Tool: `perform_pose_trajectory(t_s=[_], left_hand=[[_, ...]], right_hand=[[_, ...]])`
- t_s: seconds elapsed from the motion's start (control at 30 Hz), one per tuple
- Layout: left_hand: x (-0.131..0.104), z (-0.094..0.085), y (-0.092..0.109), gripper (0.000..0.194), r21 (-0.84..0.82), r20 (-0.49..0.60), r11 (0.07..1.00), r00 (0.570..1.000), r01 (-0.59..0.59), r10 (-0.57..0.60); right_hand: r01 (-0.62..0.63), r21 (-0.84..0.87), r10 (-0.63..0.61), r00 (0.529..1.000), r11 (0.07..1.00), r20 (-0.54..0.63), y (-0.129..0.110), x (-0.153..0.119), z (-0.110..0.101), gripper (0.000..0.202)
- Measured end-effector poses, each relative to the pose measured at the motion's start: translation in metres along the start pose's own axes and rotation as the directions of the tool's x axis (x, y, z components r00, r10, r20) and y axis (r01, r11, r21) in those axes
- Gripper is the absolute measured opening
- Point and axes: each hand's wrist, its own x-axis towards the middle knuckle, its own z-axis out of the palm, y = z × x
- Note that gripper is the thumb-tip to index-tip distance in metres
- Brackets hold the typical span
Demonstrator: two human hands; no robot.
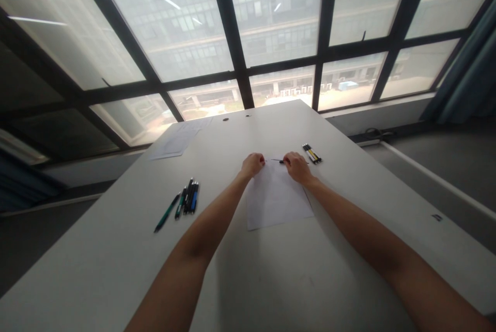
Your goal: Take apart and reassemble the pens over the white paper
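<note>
A white sheet of paper [277, 202] lies on the table between my forearms. My left hand [253, 165] rests at its upper left, fingers pinched together; whatever they may hold is too small to make out. At the upper right of the sheet, my right hand [297, 167] is closed on a thin dark stick [276, 160], its pointed end toward my left hand. A short black piece [281, 162] shows just below the stick at the right fingertips; I cannot tell whether it is held. The two hands are a small gap apart.
Several pens [189, 198] lie in a group on the left, a green pen [166, 213] slightly apart. A flat bundle of thin black, white and yellow sticks [312, 153] is beyond my right hand. More papers [176, 140] lie at the table's far left, near the windows [281, 11].
</note>
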Motion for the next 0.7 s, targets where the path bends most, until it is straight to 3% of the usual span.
perform_pose_trajectory(t_s=[0.2, 0.47, 0.57, 0.7], left_hand=[[0.004, 0.002, -0.003, 0.022, -0.044, -0.061, 0.999, 0.998, 0.011, -0.013], [0.015, 0.005, -0.001, 0.012, 0.009, 0.029, 1.0, 0.999, -0.03, 0.03], [0.012, 0.001, 0.001, 0.012, -0.027, -0.01, 0.996, 0.996, -0.089, 0.089], [-0.006, -0.005, 0.006, 0.013, -0.221, -0.124, 0.957, 0.979, -0.187, 0.162]], right_hand=[[0.014, 0.008, -0.014, 1.0, 1.0, 0.011, 0.001, -0.001, 0.0, 0.014], [0.023, 0.001, -0.023, 0.999, 1.0, 0.03, 0.002, -0.002, -0.001, 0.013], [0.021, 0.006, -0.021, 0.999, 1.0, 0.024, 0.001, -0.001, -0.001, 0.013], [0.021, 0.029, -0.021, 1.0, 0.999, 0.007, -0.001, -0.001, -0.002, 0.014]])
